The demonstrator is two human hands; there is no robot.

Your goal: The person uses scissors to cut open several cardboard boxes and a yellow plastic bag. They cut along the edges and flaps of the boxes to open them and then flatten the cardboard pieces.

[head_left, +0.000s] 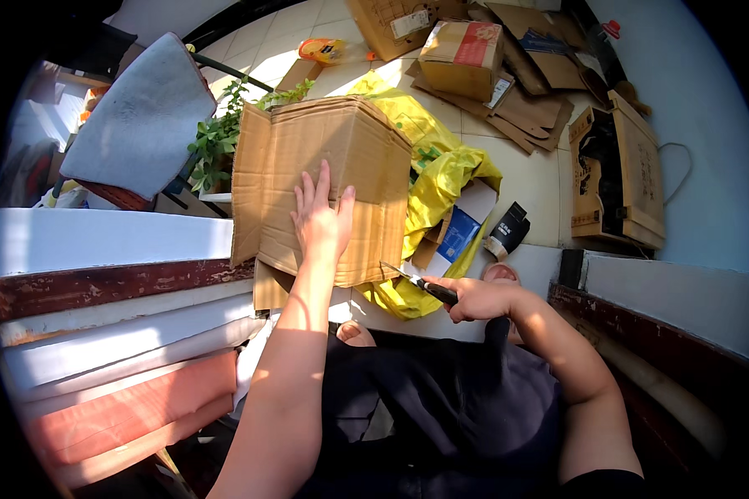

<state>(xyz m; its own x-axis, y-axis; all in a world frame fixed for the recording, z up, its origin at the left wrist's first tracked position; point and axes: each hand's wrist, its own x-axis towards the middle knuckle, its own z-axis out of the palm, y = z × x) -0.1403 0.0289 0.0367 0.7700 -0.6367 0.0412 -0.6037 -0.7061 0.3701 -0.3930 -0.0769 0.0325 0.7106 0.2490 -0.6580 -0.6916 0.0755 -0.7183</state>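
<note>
My left hand (321,218) lies flat, fingers apart, on the side of a brown cardboard box (308,162) that stands in front of me. My right hand (473,299) grips the black handle of a knife (420,282). Its blade points left toward the box's lower right corner, close to the cardboard; whether it touches I cannot tell. My dark-clothed lap and bare toes show below the box.
A yellow plastic bag (437,179) with small boxes lies behind the box. Several flattened and open cardboard boxes (616,166) sit on the tiled floor at the back right. A potted plant (216,145) and a grey cushion (141,116) are at left, painted wooden planks (116,333) at lower left.
</note>
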